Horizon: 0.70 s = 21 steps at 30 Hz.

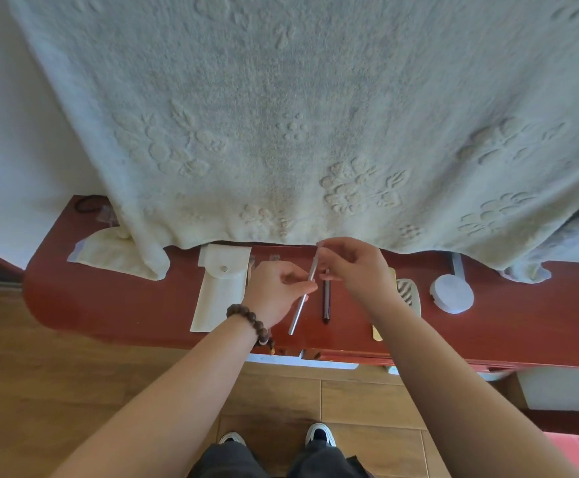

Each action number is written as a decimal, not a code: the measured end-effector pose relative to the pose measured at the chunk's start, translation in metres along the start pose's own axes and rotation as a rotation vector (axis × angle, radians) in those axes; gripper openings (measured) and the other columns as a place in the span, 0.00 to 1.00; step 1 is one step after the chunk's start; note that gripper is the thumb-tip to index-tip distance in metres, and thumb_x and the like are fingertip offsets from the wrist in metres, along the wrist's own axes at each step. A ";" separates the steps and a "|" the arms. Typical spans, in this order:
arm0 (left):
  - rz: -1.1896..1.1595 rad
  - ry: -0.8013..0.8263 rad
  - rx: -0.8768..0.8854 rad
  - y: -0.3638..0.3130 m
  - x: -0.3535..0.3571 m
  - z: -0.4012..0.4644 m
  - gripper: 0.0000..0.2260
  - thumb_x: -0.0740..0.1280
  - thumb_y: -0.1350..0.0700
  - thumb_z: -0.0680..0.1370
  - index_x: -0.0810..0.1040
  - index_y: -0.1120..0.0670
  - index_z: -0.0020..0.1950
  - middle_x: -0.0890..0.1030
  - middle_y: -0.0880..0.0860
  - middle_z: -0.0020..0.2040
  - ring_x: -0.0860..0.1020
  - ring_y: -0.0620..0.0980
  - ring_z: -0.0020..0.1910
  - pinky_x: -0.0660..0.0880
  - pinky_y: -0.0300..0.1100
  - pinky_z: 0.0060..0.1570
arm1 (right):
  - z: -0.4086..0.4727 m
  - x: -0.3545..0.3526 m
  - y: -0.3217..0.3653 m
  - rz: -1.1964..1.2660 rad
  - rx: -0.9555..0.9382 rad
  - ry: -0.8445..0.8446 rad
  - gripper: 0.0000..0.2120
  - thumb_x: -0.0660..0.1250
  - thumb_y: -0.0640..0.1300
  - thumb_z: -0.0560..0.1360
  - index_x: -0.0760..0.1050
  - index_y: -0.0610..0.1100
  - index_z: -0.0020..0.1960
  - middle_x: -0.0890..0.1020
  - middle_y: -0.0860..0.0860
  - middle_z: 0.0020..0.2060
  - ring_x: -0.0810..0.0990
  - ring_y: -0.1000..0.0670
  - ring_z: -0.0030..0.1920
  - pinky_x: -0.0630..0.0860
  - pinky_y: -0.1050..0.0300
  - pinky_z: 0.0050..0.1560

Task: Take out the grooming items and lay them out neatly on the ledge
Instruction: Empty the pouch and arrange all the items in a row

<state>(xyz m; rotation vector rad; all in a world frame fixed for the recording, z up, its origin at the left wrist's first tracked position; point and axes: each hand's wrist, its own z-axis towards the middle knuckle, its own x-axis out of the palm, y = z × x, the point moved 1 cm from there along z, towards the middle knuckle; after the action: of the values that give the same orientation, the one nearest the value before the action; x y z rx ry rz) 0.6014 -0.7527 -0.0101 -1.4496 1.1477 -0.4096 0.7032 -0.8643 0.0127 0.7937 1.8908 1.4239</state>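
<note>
Progress looks well along: a dark pen-like tool (326,298), a comb (408,294) and a round mirror (451,293) already lie along the ledge (108,305), right of the pouch (220,291). Your left hand (277,291) and right hand (353,267) both pinch a thin silver stick (301,298) above the ledge's middle; you have yet to lay it down.

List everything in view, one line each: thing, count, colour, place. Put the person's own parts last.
ledge: one, red-brown, across the middle
curtain: one, cream, hanging over the ledge's back
pouch: one, cream, flat on the ledge, left of the hands
silver tool: one, silver, held in both hands
dark tool: one, dark, on the ledge between the hands
comb: one, pale, right of the right forearm
round mirror: one, white, far right
left hand: wears a brown bead bracelet
right hand: pinches the tool's upper end
</note>
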 end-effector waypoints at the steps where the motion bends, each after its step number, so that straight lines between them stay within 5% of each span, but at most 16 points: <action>1: 0.012 0.004 0.006 0.000 0.001 -0.001 0.03 0.74 0.57 0.71 0.83 0.55 0.44 0.83 0.51 0.38 0.82 0.49 0.42 0.80 0.49 0.47 | 0.002 -0.001 0.001 0.003 0.017 0.017 0.05 0.69 0.39 0.74 0.81 0.40 0.49 0.84 0.44 0.39 0.83 0.51 0.38 0.82 0.57 0.42; 7: 0.072 0.037 -0.013 0.001 0.007 -0.001 0.04 0.74 0.56 0.71 0.82 0.56 0.42 0.84 0.51 0.36 0.83 0.49 0.39 0.80 0.50 0.45 | 0.008 -0.003 -0.002 0.040 0.073 0.072 0.04 0.68 0.36 0.74 0.80 0.35 0.46 0.83 0.42 0.36 0.83 0.49 0.36 0.83 0.56 0.41; 12: 0.184 0.115 -0.143 0.033 0.012 -0.021 0.07 0.73 0.56 0.72 0.80 0.59 0.42 0.82 0.54 0.41 0.82 0.48 0.41 0.82 0.46 0.40 | 0.042 -0.029 0.019 0.148 0.018 -0.138 0.03 0.67 0.35 0.75 0.79 0.36 0.44 0.80 0.44 0.33 0.80 0.51 0.32 0.81 0.60 0.38; 17: -0.002 0.011 -0.246 0.046 0.011 -0.009 0.07 0.73 0.56 0.72 0.83 0.58 0.47 0.83 0.54 0.42 0.83 0.49 0.42 0.82 0.48 0.41 | 0.042 -0.028 -0.010 -0.026 0.135 0.026 0.06 0.68 0.37 0.75 0.80 0.34 0.45 0.81 0.42 0.33 0.81 0.49 0.35 0.81 0.59 0.38; 21: 0.011 -0.063 -0.275 0.057 0.007 0.014 0.07 0.74 0.56 0.72 0.84 0.56 0.47 0.83 0.53 0.45 0.83 0.49 0.42 0.82 0.48 0.40 | 0.039 -0.010 -0.044 -0.079 0.199 -0.002 0.05 0.69 0.36 0.74 0.80 0.34 0.47 0.81 0.41 0.35 0.82 0.47 0.35 0.83 0.56 0.41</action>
<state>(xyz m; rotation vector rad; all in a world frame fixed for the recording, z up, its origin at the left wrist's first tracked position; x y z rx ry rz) 0.5931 -0.7411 -0.0673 -1.6813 1.1951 -0.2015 0.7356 -0.8593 -0.0371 0.8025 2.0616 1.2004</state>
